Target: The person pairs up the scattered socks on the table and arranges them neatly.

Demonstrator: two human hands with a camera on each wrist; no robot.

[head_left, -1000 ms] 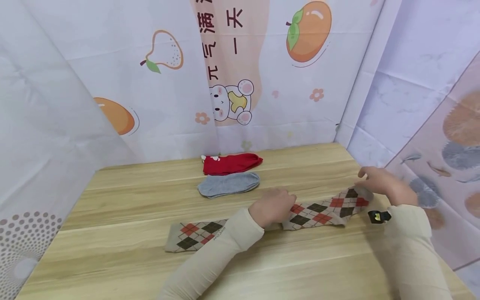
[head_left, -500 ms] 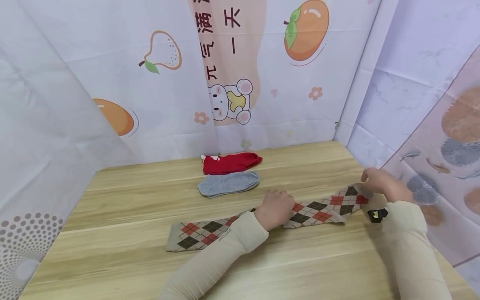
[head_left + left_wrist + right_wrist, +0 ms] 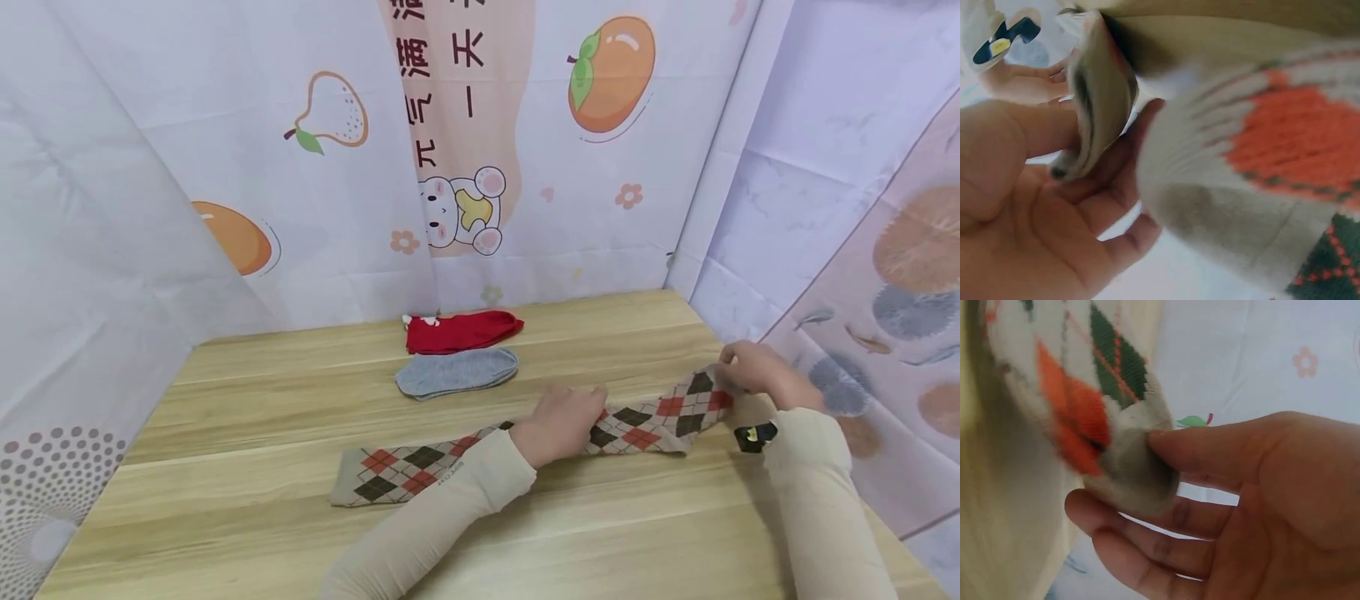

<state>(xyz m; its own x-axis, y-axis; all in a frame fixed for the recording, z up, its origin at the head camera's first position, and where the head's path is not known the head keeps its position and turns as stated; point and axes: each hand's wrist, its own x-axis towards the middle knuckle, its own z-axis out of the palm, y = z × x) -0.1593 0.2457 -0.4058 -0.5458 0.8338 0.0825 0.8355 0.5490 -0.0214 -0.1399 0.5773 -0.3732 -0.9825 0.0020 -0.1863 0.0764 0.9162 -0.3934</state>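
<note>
Two argyle socks in beige, red and dark green lie end to end across the table. My left hand (image 3: 561, 423) reaches over where they meet. In the left wrist view its thumb and fingers pinch the folded beige edge (image 3: 1107, 94) of one sock, beside the rounded toe (image 3: 1179, 181) of the other. The left-hand sock (image 3: 397, 472) lies flat, partly hidden by my sleeve. At the far end of the right-hand sock (image 3: 675, 414), my right hand (image 3: 772, 379) pinches the beige toe (image 3: 1141, 465) between thumb and fingers.
Folded grey socks (image 3: 457, 372) and red socks (image 3: 461, 332) lie farther back on the wooden table (image 3: 247, 400). Printed white curtains (image 3: 337, 225) stand behind and at both sides. A black wrist device (image 3: 755, 437) sits at my right cuff.
My left hand has shifted slightly right along the socks, uncovering more of the left-hand one. My right hand has closed onto the toe of the right-hand sock.
</note>
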